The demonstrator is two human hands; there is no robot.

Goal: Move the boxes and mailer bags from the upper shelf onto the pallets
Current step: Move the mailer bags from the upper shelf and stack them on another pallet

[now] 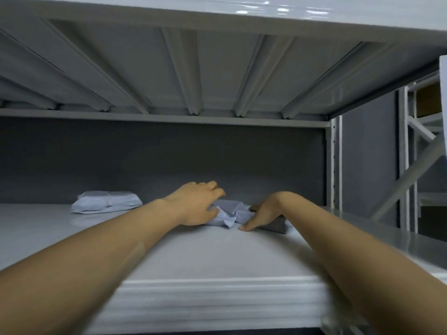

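Note:
Both my arms reach deep into the upper shelf [169, 250]. A crumpled pale grey mailer bag [231, 215] lies near the back, right of centre. My left hand [198, 204] curls over its left end, fingers on top and thumb at the front. My right hand [264, 212] grips the bag's right end, thumb tip on the shelf, fingers hidden behind it. A second, fuller white mailer bag [106, 201] lies apart at the back left, untouched. No boxes are in sight.
The ribbed underside of the shelf above [217, 68] hangs low over my arms. A dark back wall [157, 160] closes the bay. A perforated upright post [335, 165] stands at the right, with more racking [420, 146] beyond it.

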